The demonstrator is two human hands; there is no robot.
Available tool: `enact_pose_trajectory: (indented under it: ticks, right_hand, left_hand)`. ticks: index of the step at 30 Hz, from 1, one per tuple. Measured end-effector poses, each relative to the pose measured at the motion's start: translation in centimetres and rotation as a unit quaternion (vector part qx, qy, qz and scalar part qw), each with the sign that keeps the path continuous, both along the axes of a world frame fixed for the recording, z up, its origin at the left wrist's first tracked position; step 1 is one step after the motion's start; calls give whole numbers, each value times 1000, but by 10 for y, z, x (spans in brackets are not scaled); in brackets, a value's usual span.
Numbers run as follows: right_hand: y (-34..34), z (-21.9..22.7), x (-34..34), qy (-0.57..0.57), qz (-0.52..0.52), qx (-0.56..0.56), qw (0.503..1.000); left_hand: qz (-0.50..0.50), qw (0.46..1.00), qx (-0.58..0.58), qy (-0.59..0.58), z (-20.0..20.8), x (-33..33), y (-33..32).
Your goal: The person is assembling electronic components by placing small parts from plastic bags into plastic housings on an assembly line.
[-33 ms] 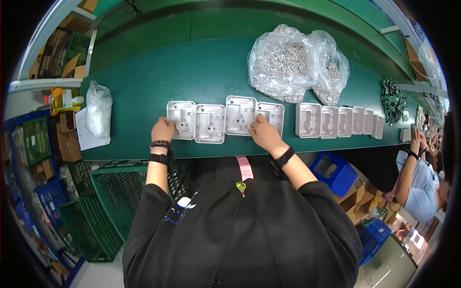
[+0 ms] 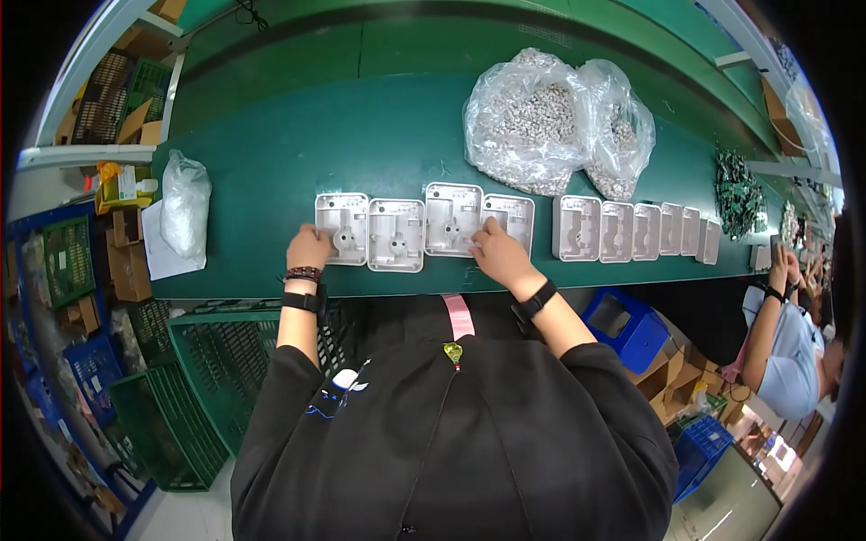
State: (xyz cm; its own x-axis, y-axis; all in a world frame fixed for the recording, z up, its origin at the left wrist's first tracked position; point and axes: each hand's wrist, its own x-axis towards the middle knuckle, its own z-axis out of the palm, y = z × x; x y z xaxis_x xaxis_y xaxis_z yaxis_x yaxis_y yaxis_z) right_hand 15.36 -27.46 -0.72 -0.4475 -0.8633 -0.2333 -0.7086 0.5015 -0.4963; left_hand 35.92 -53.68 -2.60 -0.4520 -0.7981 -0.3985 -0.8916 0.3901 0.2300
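Several light-grey plastic housings stand open side up in a row before me. My left hand (image 2: 308, 249), fingers curled together, is at the left edge of the leftmost housing (image 2: 343, 212). Beside it are a second housing (image 2: 395, 216) and a third (image 2: 454, 200), set slightly farther back; both show round bosses inside. My right hand (image 2: 502, 254) reaches over the near left part of the rightmost housing (image 2: 516, 212), its fingers bent and close together near the third housing's edge. Whatever its fingertips hold, if anything, is hidden.
Bags of small pale parts (image 2: 532, 126) stand at the back. More housings (image 2: 577, 230) line up to the right, before a heap of dark green pieces (image 2: 740, 194). A clear plastic bag (image 2: 186, 212) lies left. Green crates (image 2: 225, 361) and a blue stool (image 2: 625, 329) stand below. A co-worker (image 2: 783, 352) is far right.
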Motion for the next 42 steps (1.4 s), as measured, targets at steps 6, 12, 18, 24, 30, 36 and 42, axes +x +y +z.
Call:
enact_pose_trajectory:
  ticks: [6,12,18,24,30,36,42]
  right_hand:
    - [8,44,-8,27,-7,-97,995]
    - [3,76,-7,-112,-1,-249,962]
    - [16,76,-18,-105,7,-268,958]
    - [26,57,-22,-216,-55,-222,949]
    - [33,31,-35,-534,-181,-160,811]
    - [33,33,-46,-543,-88,-115,827]
    - [18,16,-89,-185,128,-189,956]
  left_hand:
    - [-33,982,71,175,33,-40,66]
    - [-48,753,454,473,81,-104,130]
    - [-95,729,506,450,94,-118,145]
    - [-6,738,586,334,82,-128,156]
    - [-115,833,433,325,56,-126,167]
    - [7,778,552,299,31,-119,167]
    - [-64,887,372,265,19,-128,172]
